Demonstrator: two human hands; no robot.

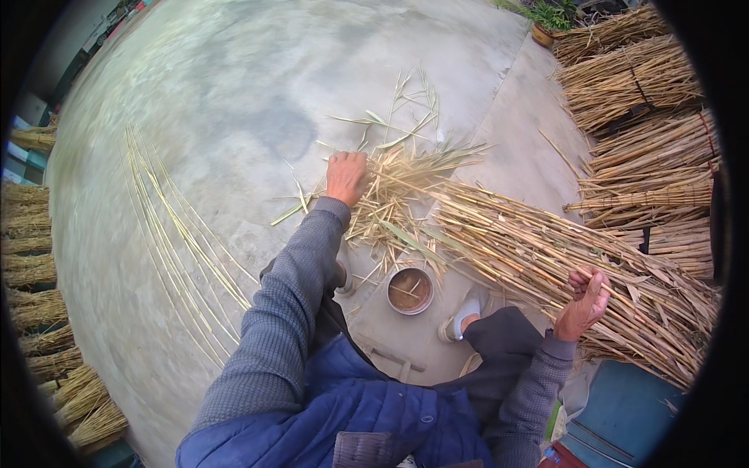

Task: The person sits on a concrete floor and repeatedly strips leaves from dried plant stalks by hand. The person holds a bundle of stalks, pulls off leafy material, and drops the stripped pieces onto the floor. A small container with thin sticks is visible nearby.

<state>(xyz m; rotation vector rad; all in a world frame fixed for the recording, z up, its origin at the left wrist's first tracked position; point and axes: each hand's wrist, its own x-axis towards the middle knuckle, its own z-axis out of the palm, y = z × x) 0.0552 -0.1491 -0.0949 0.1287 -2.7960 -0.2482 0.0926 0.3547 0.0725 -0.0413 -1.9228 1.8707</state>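
My left hand (347, 176) is closed in a fist over the loose leaf litter (398, 183) ahead of me. From it a thin pale reed stalk (413, 187) seems to run right toward the bundle, partly blurred. Farther right and nearer to me, my right hand (582, 303) is closed, thumb against fingers, around a reed stalk at the side of a large bundle of dry reeds (530, 242). That bundle slants from the litter down to the lower right. What lies inside the left fist is hidden.
A round metal tin (410, 291) with brown contents stands between my feet. Several long thin stalks (175, 226) lie on the concrete at left. Tied reed bundles are stacked at right (636, 86) and along the left edge (31, 257). A blue-green surface (624, 413) sits at lower right.
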